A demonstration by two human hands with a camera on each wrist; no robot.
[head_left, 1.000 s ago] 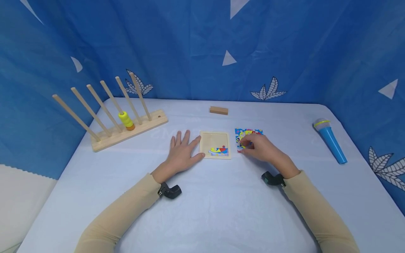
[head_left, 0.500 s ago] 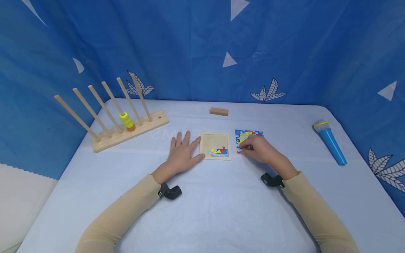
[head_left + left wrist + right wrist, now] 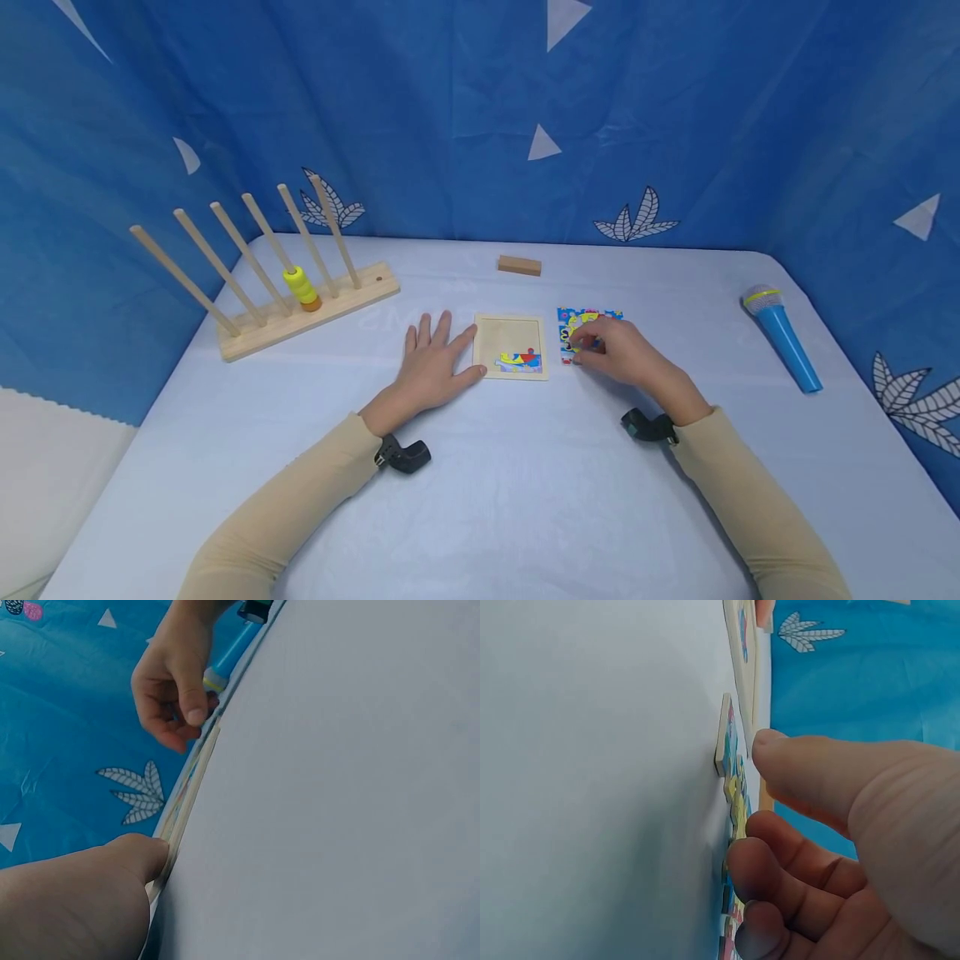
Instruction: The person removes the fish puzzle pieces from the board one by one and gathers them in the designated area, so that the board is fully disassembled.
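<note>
A shallow wooden puzzle tray (image 3: 491,337) lies mid-table with a few joined colorful puzzle pieces (image 3: 523,362) in its lower right corner. My left hand (image 3: 431,367) is spread flat at its left, thumb and index finger touching the tray's edge. To the right of the tray lies a square group of bright puzzle pieces (image 3: 588,314), partly covered by my right hand (image 3: 618,350). In the right wrist view the right thumb (image 3: 795,761) stands apart from the curved fingers, with nothing between them. The fingertips are right at the loose pieces (image 3: 729,739).
A pegged wooden rack (image 3: 322,307) with yellow and orange beads (image 3: 300,286) on one peg stands at the back left. A small wooden block (image 3: 519,265) lies behind the tray. A blue toy microphone (image 3: 787,342) rests at the right. Blue curtain (image 3: 465,117) borders the table.
Half a second ago a small blue-edged puzzle piece showed between my right thumb and index finger; now those fingers are apart over the pieces. The left hand has not moved.
</note>
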